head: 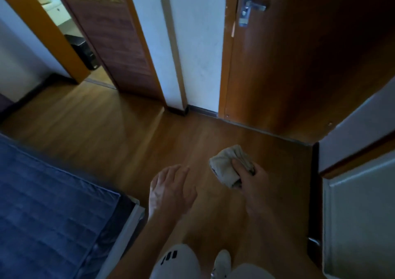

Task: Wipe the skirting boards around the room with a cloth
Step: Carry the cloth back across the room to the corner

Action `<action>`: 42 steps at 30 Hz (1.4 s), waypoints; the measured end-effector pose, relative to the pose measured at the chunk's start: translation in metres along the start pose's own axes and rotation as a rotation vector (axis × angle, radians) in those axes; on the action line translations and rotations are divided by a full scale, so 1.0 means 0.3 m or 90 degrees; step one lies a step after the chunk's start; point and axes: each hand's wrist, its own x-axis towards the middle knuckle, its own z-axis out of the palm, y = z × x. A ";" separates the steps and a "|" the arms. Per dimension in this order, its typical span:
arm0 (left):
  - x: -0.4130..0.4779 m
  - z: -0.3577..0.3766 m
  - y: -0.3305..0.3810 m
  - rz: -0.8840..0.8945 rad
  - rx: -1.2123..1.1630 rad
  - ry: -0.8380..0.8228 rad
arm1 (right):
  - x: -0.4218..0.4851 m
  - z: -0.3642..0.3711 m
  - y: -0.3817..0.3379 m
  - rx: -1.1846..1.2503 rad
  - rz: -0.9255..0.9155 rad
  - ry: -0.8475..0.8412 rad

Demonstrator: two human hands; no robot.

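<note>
Cloth (224,164) partly hidden; bed (47,193) cut by edge

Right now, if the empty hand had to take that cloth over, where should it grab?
Pinch the bunched wad of the cloth that sticks out beyond the right hand, coming from the left. The right hand's grip covers the near right part, and the left hand hovers open on that free side.

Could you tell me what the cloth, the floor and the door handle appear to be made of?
The cloth looks like soft fabric, pale, crumpled into folds. The floor seems wood or laminate, with plank grain and a sheen. The door handle looks like shiny silver metal.
</note>
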 end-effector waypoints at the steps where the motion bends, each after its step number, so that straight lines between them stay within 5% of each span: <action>1: 0.027 0.001 -0.014 -0.014 -0.001 -0.001 | 0.033 0.024 -0.002 -0.008 0.003 -0.013; 34: 1.201 -0.020 -1.069 -0.288 -0.005 0.076 | 1.093 1.548 -0.232 -0.070 0.060 -0.269; 42: 1.491 -0.027 -1.298 -0.398 0.033 0.074 | 1.386 1.951 -0.324 -0.092 0.095 -0.398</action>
